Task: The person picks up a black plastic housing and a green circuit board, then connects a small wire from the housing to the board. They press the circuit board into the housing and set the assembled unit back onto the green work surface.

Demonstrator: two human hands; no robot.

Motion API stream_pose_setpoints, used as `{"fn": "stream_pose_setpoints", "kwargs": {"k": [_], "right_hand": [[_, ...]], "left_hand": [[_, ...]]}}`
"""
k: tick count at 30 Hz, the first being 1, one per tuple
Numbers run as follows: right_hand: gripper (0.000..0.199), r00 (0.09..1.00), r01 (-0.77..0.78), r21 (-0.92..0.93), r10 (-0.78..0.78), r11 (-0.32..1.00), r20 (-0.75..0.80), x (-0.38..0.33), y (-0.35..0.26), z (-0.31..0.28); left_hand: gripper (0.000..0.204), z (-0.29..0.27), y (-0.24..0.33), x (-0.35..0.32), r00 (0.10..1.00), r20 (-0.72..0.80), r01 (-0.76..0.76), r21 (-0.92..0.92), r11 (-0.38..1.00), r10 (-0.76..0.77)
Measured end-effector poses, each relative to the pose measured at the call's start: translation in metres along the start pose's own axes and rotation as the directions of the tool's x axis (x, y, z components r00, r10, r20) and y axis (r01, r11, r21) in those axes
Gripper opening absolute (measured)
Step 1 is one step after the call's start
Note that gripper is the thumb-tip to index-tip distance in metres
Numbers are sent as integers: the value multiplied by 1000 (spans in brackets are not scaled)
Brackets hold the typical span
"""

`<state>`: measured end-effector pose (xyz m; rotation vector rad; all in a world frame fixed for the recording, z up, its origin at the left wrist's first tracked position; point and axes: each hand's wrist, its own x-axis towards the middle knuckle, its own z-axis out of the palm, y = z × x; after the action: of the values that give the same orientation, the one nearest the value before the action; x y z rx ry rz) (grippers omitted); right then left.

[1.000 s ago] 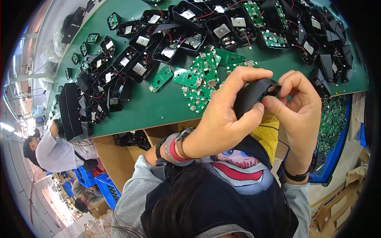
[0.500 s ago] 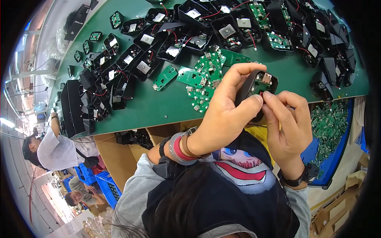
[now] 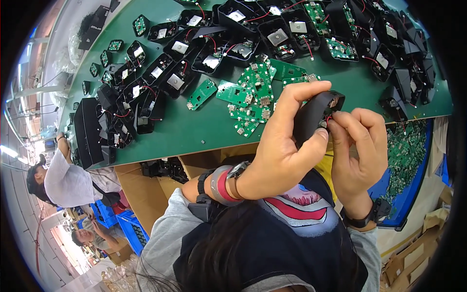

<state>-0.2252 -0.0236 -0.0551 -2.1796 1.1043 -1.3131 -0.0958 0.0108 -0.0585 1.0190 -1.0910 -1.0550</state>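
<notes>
My left hand [image 3: 289, 141] is closed round a black plastic housing [image 3: 311, 117], holding it tilted above the table's front edge. A circuit board's metal socket shows at the housing's open face. Thumb and index finger of my right hand [image 3: 357, 151] pinch a thin red wire [image 3: 329, 118] at that opening; the wire's end is hidden by the fingertips. Just beyond my left hand lies a loose pile of green circuit boards [image 3: 255, 85]. One more green board [image 3: 202, 94] lies apart to its left.
Many black housings [image 3: 279, 36] with red wires crowd the far side of the green table [image 3: 185, 131]. A blue bin [image 3: 408, 194] of circuit boards stands at right. Below the table's front edge is a cardboard box [image 3: 141, 187]. Another person [image 3: 73, 182] works at far left.
The housing has tipped so its black side shows more and the board inside shows less. Both hands have shifted slightly right; the pinched red wire is now more visible.
</notes>
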Motion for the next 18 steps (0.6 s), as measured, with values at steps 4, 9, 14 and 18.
{"fn": "stream_pose_setpoints", "kwargs": {"k": [4,9,14,18], "right_hand": [[18,999,33,33,-32,999,-37,-2,-2,2],[17,997,71,33,-71,997,-7,-1,1,0],[16,989,67,191,-91,979,120,7,6,-7],[16,993,-2,191,-21,982,117,8,1,-10]], "left_hand": [[48,1,0,-1,999,5,-53,48,997,53],[45,-1,5,-2,998,37,58,-23,998,-58],[43,-5,8,-2,988,67,147,-112,983,-141],[40,-6,10,3,992,75,115,-135,984,-106]]}}
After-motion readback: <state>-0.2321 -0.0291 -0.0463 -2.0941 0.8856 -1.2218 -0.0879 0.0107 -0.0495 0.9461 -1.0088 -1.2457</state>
